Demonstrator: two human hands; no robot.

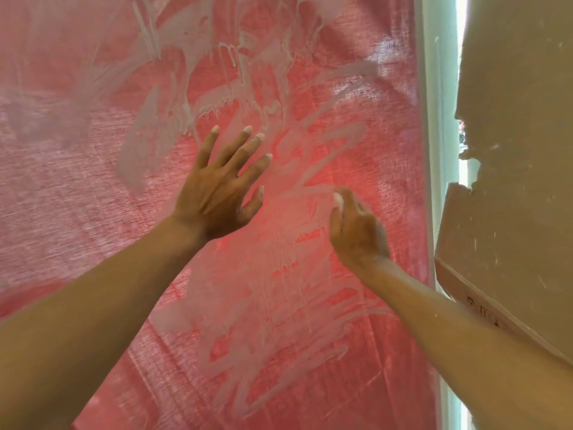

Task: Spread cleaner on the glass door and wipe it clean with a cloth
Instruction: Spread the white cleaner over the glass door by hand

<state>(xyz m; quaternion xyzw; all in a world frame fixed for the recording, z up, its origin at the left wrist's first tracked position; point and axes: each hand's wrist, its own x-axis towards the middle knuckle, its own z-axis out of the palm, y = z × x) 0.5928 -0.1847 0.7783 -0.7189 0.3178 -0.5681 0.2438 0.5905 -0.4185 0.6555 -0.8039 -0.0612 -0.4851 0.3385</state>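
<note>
Fingers point(248, 141) of the left hand point(217, 193) are fanned wide and straight, white cleaner on their tips, laid flat against the glass door point(93, 181) at mid-pane. Over on the other side, the right hand point(356, 231) is curled tight, knuckles up, with a small white lump point(336, 198) poking out at the top of the fist; whether that is a wad of cloth or a gob of cleaner, I cannot tell from this angle. It sits against the glass just right of the left hand, the two hands near but apart.

And look at the pane: milky cleaner streaks point(217, 97) swirl across it, with drips running down from the upper smears and more loops lower down. A red fabric point(46, 228) shows through behind the glass. At the right edge runs the pale door frame point(434, 150), and beyond it a torn sheet of brown cardboard point(511, 119).

My read is that the spreading step is in hand: the cleaner is on but patchy, with bare stretches between the swirls and off to the left. Next up, the open palm needs broad, overlapping sweeps to even out the film and catch those drips before wiping can begin. No full cloth is clearly in view.
</note>
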